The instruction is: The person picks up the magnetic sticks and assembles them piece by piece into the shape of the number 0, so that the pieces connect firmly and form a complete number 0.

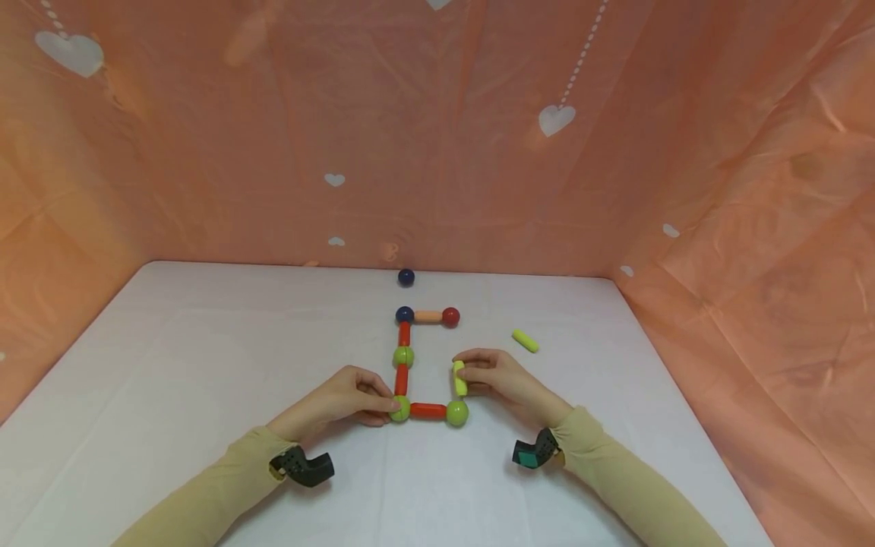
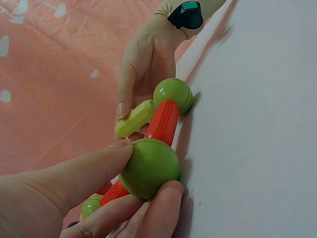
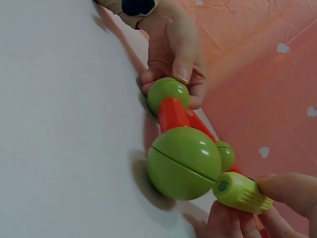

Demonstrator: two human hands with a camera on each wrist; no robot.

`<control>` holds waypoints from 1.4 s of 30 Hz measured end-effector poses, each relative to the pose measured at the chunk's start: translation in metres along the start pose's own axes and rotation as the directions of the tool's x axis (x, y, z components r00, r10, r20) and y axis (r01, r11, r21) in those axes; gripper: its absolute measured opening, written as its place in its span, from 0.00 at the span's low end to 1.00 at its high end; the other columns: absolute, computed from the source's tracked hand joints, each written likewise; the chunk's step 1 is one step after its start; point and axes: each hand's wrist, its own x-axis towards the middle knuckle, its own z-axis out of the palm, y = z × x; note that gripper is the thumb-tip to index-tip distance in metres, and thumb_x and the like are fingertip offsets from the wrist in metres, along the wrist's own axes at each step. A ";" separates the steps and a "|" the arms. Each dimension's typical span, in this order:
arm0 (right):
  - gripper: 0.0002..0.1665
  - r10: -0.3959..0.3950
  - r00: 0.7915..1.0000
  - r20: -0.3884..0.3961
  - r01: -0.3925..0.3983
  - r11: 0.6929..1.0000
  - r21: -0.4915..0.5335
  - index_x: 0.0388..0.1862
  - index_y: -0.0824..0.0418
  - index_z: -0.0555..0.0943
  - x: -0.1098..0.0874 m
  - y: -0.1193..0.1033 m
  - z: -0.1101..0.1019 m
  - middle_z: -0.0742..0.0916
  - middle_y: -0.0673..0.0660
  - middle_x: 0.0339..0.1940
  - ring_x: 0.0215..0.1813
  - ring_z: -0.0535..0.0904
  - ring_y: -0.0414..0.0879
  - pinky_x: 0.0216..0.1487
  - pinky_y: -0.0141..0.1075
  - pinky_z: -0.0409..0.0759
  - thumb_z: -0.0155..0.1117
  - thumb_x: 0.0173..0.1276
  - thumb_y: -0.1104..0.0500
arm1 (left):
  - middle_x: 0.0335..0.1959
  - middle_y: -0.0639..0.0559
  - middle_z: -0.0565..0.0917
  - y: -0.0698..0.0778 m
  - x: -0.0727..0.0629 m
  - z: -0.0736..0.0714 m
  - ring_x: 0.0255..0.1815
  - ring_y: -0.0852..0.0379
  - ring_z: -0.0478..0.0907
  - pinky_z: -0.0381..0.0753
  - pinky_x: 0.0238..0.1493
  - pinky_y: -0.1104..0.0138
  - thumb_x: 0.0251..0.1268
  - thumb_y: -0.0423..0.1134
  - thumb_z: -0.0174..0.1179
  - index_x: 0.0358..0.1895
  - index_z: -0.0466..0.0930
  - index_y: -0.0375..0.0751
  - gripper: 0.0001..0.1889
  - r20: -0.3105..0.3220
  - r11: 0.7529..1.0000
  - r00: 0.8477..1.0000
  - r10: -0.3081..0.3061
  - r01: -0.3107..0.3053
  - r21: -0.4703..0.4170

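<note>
Head view: on the desk (image 1: 205, 365), the left grip (image 1: 347, 396) pinches the near-left green ball (image 1: 402, 410) of a C-shaped frame (image 1: 402, 380); the right grip (image 1: 497, 380) pinches a yellow stick (image 1: 459, 384) (ridged) beside the near-right green ball (image 1: 457, 413); farther right lies another yellow stick (image 1: 525, 340).

Both hands (image 1: 338, 401) (image 1: 514, 383) pinching, forearms (image 1: 212, 482) (image 1: 625, 475) angled inward

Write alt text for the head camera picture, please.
The left hand holds the corner green ball of a ball-and-rod frame on a white table; the right hand holds a yellow rod near another green ball.
</note>
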 end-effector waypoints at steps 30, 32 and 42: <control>0.27 0.029 0.992 -0.121 -0.031 0.999 -0.012 0.60 0.73 0.72 -0.012 0.003 0.019 0.85 0.62 0.45 0.47 0.81 0.46 0.52 0.38 0.80 0.66 0.64 0.62 | 0.34 0.45 0.85 -0.001 0.000 0.000 0.34 0.54 0.83 0.84 0.40 0.63 0.55 0.41 0.71 0.39 0.83 0.32 0.15 -0.004 1.000 1.000 0.005 -0.005 0.031; 0.28 0.031 0.991 -0.132 -0.033 0.999 -0.015 0.59 0.73 0.72 -0.011 0.002 0.019 0.85 0.61 0.44 0.46 0.81 0.46 0.52 0.38 0.80 0.66 0.64 0.62 | 0.34 0.45 0.85 0.000 -0.001 0.001 0.34 0.54 0.83 0.84 0.40 0.63 0.55 0.41 0.71 0.39 0.83 0.32 0.15 -0.010 1.000 1.000 0.002 -0.001 0.031; 0.27 0.041 0.987 -0.158 -0.042 0.999 -0.007 0.58 0.72 0.72 -0.011 0.002 0.019 0.86 0.60 0.43 0.45 0.81 0.46 0.50 0.39 0.81 0.66 0.64 0.62 | 0.32 0.44 0.85 -0.001 -0.001 0.003 0.32 0.54 0.83 0.85 0.38 0.63 0.55 0.39 0.71 0.38 0.82 0.31 0.14 -0.016 1.000 1.000 0.007 -0.006 0.009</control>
